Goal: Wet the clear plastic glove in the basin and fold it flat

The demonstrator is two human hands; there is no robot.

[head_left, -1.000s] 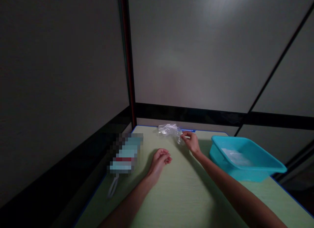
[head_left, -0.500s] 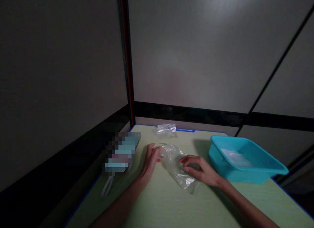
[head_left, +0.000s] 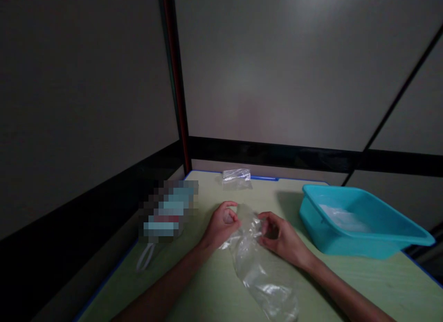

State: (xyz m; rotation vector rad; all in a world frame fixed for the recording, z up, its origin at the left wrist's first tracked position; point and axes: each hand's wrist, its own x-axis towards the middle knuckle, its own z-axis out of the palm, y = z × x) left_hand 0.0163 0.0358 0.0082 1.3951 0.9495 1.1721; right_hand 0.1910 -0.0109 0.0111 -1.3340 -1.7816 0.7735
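Observation:
A clear plastic bag lies stretched over the pale green table, its mouth raised between my two hands. My left hand pinches one side of the bag's mouth and my right hand pinches the other side. The bag's lower end trails toward me across the table. A small pile of other clear plastic bags sits at the table's far edge, apart from both hands.
A turquoise plastic basin with something pale inside stands at the right. A blurred-out object with a white loop lies at the left edge. Grey walls with a dark band close in behind and to the left.
My right hand drew one bag off the far pile and brought it toward me. Both hands now hold its mouth, and the bag hangs lower and nearer than before.

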